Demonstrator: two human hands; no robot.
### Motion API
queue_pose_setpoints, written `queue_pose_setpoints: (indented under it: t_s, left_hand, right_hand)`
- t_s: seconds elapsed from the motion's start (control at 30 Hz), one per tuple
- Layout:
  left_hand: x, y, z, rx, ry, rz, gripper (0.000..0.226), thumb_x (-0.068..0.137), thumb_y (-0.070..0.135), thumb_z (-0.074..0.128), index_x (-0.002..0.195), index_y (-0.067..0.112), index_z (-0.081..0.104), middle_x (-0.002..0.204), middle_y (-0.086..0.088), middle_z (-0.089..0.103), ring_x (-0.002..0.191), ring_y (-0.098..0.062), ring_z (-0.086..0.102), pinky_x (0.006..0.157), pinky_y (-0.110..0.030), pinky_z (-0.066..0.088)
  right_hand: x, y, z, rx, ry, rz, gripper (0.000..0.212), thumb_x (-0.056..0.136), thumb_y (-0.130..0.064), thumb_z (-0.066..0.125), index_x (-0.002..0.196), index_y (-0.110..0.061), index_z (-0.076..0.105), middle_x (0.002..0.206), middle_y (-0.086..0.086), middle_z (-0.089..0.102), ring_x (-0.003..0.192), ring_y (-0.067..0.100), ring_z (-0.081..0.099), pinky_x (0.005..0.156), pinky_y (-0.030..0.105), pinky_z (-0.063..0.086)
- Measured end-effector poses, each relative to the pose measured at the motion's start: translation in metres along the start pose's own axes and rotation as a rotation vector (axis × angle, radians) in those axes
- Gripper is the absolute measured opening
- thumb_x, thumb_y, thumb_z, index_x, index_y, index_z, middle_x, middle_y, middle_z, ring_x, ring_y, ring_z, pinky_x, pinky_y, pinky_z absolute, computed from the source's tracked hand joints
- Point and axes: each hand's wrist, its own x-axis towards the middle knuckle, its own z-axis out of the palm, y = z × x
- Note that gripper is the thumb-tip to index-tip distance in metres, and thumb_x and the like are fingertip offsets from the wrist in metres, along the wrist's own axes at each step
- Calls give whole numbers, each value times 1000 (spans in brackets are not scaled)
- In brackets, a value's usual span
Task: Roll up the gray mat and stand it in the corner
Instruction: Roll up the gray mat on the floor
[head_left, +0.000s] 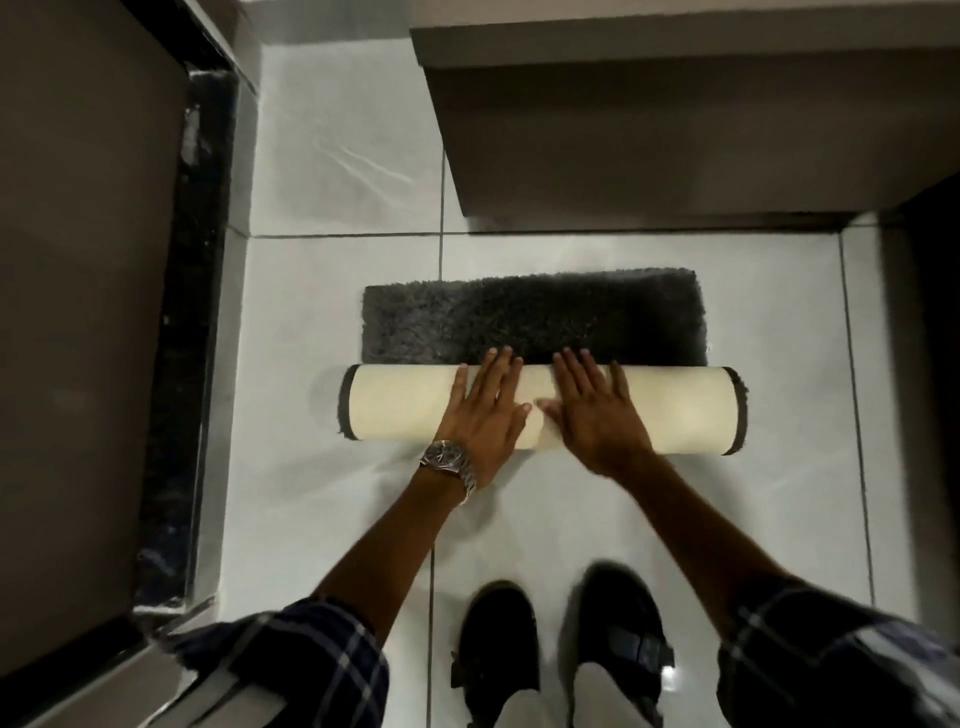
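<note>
The gray mat (535, 319) lies on the white tiled floor, partly rolled. Its rolled part (685, 410) shows the cream backing and forms a thick cylinder across the middle of the view. A strip of dark shaggy pile is still flat beyond the roll. My left hand (485, 410) rests palm-down on top of the roll, fingers spread, fingertips at the pile. My right hand (597, 410) lies flat beside it in the same way, thumbs nearly touching. Neither hand wraps around the roll.
A beige wall block (675, 119) juts out just beyond the mat. On the left a dark door panel (78, 286) with a black marble threshold (192, 338) borders the floor. My two black shoes (561, 654) stand on the tiles behind the roll.
</note>
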Motion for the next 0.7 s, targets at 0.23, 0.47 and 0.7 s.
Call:
queue_pose_setpoints:
  t_s: [0.23, 0.47, 0.7]
  left_hand:
    - [8, -18, 2, 268, -188, 204, 115, 82, 85, 37, 159, 8, 1, 168, -16, 2, 156, -33, 2, 122, -63, 9]
    - [67, -22, -19, 314, -152, -31, 116, 82, 87, 32, 159, 7, 0, 167, -17, -6, 155, -37, 1, 120, -69, 2]
    - [76, 33, -20, -492, 373, -1073, 148, 55, 97, 54, 159, 10, -5, 169, -13, -3, 155, -33, 2, 116, -73, 20]
  right_hand:
    - [24, -13, -54, 54, 156, 23, 64, 97, -22, 56, 153, -11, 27, 162, 20, 27, 150, 37, 24, 120, 55, 25]
    - [24, -6, -50, 50, -70, -76, 78, 101, -60, 21, 159, -12, 2, 167, 15, -4, 154, 32, -7, 126, 55, 2]
    - [112, 12, -93, 106, -96, -18, 101, 79, -87, 6, 149, -22, 37, 160, 4, 36, 150, 30, 25, 120, 59, 16]
